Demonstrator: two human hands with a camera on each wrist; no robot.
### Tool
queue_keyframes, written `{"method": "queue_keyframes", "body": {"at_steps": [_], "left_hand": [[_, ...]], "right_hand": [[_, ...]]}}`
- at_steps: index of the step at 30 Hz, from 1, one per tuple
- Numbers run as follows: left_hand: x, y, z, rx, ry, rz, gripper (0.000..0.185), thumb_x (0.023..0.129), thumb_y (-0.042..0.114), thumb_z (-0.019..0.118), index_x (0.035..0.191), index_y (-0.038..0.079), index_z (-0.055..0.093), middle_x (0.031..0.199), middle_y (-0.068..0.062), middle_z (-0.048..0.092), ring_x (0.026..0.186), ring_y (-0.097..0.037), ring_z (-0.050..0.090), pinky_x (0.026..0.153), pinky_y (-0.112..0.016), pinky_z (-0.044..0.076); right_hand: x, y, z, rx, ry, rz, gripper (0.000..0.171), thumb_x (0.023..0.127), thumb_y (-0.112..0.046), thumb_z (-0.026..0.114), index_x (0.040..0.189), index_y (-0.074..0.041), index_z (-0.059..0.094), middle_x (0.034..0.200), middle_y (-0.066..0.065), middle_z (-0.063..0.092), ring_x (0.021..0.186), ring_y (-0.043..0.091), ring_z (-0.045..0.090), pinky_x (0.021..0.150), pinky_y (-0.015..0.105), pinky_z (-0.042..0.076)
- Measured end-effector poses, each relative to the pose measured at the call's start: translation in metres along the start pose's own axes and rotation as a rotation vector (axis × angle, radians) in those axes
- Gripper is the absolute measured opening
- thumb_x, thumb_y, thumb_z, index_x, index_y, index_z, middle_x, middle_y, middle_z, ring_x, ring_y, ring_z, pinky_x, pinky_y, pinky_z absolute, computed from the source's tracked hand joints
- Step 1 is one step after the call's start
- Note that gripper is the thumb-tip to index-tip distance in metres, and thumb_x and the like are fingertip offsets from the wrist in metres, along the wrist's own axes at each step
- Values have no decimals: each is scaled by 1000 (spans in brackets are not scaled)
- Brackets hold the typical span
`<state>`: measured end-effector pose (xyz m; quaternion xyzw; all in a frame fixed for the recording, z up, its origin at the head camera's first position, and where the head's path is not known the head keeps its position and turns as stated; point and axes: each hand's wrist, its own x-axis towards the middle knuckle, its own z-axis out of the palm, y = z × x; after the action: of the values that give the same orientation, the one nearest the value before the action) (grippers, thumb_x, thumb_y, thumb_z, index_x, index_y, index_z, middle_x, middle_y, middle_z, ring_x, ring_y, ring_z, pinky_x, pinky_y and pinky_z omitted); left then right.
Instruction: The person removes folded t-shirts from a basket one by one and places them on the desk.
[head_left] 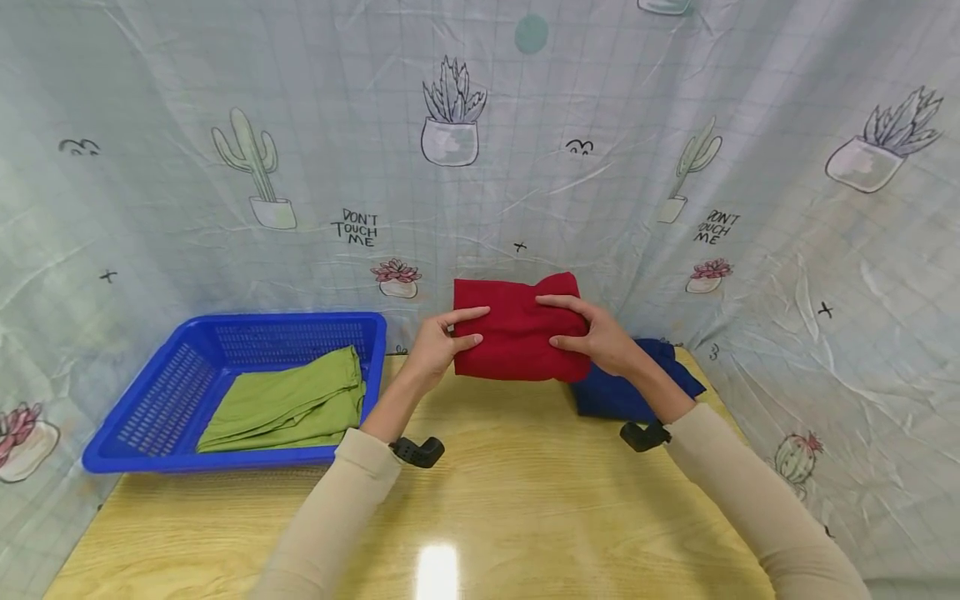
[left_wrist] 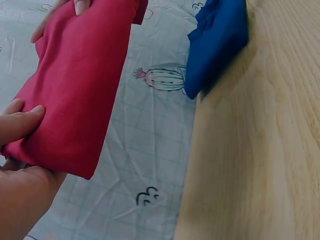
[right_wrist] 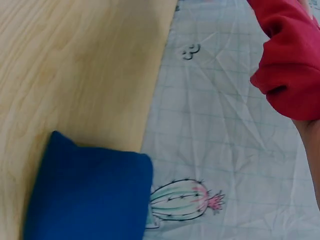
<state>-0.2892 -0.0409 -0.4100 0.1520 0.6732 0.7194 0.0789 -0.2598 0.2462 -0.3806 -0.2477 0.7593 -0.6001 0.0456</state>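
A folded red cloth [head_left: 513, 333] is held up above the table's far side, between both hands. My left hand [head_left: 438, 343] pinches its left edge, thumb and a finger on the near face; the left wrist view shows that grip on the red cloth [left_wrist: 82, 95] too. At the right end, my right hand [head_left: 600, 335] grips the cloth with thumb and fingers across its face. In the right wrist view the red cloth [right_wrist: 295, 65] bunches at its end, and most of the hand is hidden. A folded blue cloth [head_left: 618, 393] lies on the table behind the right forearm.
At the left stands a blue plastic basket [head_left: 378, 358] with perforated walls, a folded green cloth [head_left: 288, 404] inside. The wooden table [head_left: 510, 500] reaches a hanging curtain [head_left: 525, 200] printed with cacti at the back and right.
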Motion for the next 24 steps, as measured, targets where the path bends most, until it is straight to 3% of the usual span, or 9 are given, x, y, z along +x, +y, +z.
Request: {"method": "queue_keyframes", "body": {"at_steps": [4,10,17,21,24], "left_hand": [[4,-10,1,50,29,-8,47,90,-6,72,131,16,72,151,-3,50,146,-22,33,99,-26,51],[10,-25,0,109,65,-29,47,90,-5,72,130,18,73,150,-5,51,147,-24,33,107,-39,46],[14,-47,-4,122,96,-77,48,89,-7,72,131,16,72,151,-9,50,148,-28,32,115,-43,39],[15,-57,-6,119,110,-111,49,88,-10,71,130,14,72,151,-10,50,146,-28,35,110,-42,43],[15,-63,-7,130,118,-137,49,87,-11,71,129,13,73,150,-12,50,144,-29,37,111,-43,42]], "right_hand": [[1,15,-2,-116,46,5,60,94,-4,72,149,-20,54,143,8,51,112,25,63,83,33,59],[6,37,-1,-226,122,50,58,92,-8,76,145,-23,59,144,9,49,113,28,59,83,31,56],[12,56,7,-306,169,147,58,90,-9,78,142,-28,62,150,11,43,124,34,54,93,46,52],[13,64,12,-374,171,177,58,90,-7,78,142,-24,62,156,18,39,144,41,34,106,59,42],[14,70,16,-439,165,200,58,89,-6,78,143,-20,61,158,22,36,152,43,16,112,61,36]]}}
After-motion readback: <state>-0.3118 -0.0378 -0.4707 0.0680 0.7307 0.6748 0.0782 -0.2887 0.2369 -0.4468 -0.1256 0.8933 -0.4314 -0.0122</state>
